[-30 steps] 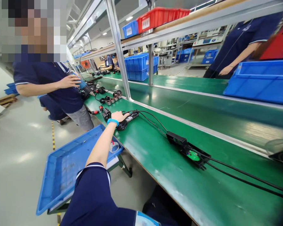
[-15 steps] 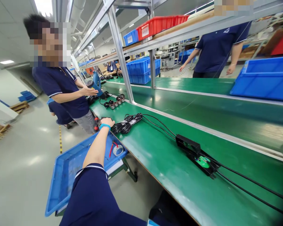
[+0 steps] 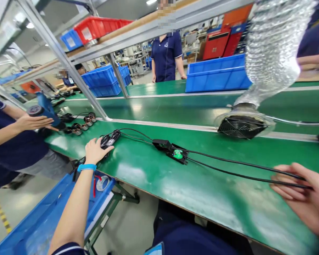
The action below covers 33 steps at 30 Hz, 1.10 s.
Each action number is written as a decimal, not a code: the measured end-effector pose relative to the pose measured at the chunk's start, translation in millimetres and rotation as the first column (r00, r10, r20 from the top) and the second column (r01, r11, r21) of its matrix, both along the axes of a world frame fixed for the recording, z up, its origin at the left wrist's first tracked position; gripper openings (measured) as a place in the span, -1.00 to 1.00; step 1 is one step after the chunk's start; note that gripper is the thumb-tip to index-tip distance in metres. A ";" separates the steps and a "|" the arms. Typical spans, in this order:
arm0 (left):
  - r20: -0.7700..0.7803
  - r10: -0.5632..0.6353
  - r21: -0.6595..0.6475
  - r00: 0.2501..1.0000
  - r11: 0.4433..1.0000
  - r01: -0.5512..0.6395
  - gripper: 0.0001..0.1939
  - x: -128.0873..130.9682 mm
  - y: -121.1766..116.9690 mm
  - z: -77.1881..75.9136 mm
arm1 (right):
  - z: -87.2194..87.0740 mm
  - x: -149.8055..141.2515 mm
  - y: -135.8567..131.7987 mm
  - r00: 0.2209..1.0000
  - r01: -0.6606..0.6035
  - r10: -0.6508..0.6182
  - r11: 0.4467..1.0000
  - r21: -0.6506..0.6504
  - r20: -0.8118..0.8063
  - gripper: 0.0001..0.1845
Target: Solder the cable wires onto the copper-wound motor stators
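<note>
**Right grip (image 3: pixel 308 198) closed on a pair of black cables (image 3: pixel 239 163)**

The right grip, a bare hand at the near right, curls its fingers around both cables, which run roughly side by side. The left grip (image 3: pixel 95 152) lies against a coiled cable bundle (image 3: pixel 109 140), thumb extended; whether its fingers close around any of it cannot be told. Between the hands, the black housing (image 3: pixel 162 144) rests on the green worktop (image 3: pixel 138 177), a green board (image 3: pixel 178 153) exposed at its right-hand part. Thinner-looking leads (image 3: pixel 138 132) join bundle and housing. The step in hand appears to be arranging or steadying this assembly by its two ends. The next move seems to call for an even hold on both cables, with little tug on the housing.

Farther out, a blue tray (image 3: pixel 29 226) beside the worktop's near edge holds a roll of tape (image 3: pixel 102 183) and a red-handled tool (image 3: pixel 94 186). At far left, a co-worker's hand (image 3: pixel 33 122) is at a blue power tool (image 3: pixel 46 106).
</note>
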<state>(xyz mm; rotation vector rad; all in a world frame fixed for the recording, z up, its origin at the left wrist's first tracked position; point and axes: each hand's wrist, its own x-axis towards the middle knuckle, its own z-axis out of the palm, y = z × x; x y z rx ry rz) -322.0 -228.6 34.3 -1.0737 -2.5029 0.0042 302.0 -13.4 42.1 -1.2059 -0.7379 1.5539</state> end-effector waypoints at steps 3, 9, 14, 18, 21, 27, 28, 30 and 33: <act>0.088 0.119 -0.162 0.989 0.981 -0.103 0.12 -0.6 15.0 -13.7 | 11.8 -9.3 1.9 0.997 0.068 -0.070 0.996 -0.055 -0.040 -0.67; 0.160 0.295 -0.261 0.942 0.933 -0.248 -0.01 -45.1 12.4 -12.0 | 11.8 -2.4 4.4 0.965 -0.051 0.007 0.985 -0.163 -0.260 -0.59; 0.055 0.249 0.036 0.967 0.967 -0.251 -0.12 -46.8 24.7 0.6 | 2.1 -20.4 -0.4 0.903 -0.236 0.151 0.956 -0.171 -0.402 -0.61; 0.218 -0.437 0.241 0.872 0.890 0.386 -0.24 12.2 68.3 8.5 | -3.5 -42.3 6.0 0.882 -0.239 0.143 0.957 -0.162 -0.450 -0.81; 0.467 -0.691 0.293 0.552 0.710 0.640 -0.29 61.2 105.4 -1.4 | -2.9 -49.4 13.1 0.889 -0.213 0.127 0.965 -0.153 -0.440 -0.86; 0.515 -0.669 0.406 0.536 0.741 0.535 -0.54 85.0 157.8 -16.3 | -1.1 -45.3 17.8 0.904 -0.226 0.144 0.960 -0.165 -0.402 -0.80; 0.505 -0.673 0.422 0.540 0.739 0.526 -0.54 82.6 166.6 -12.5 | -2.4 -45.0 18.3 0.913 -0.217 0.135 0.960 -0.176 -0.384 -0.80; 0.482 -0.683 0.450 0.548 0.730 0.514 -0.55 78.3 186.6 -2.0 | -6.2 -46.3 19.8 0.932 -0.187 0.109 0.961 -0.202 -0.347 -0.81; 0.465 -0.692 0.465 0.552 0.722 0.513 -0.57 76.3 219.7 8.3 | -13.9 -52.5 22.7 0.945 -0.166 0.089 0.960 -0.226 -0.314 -0.81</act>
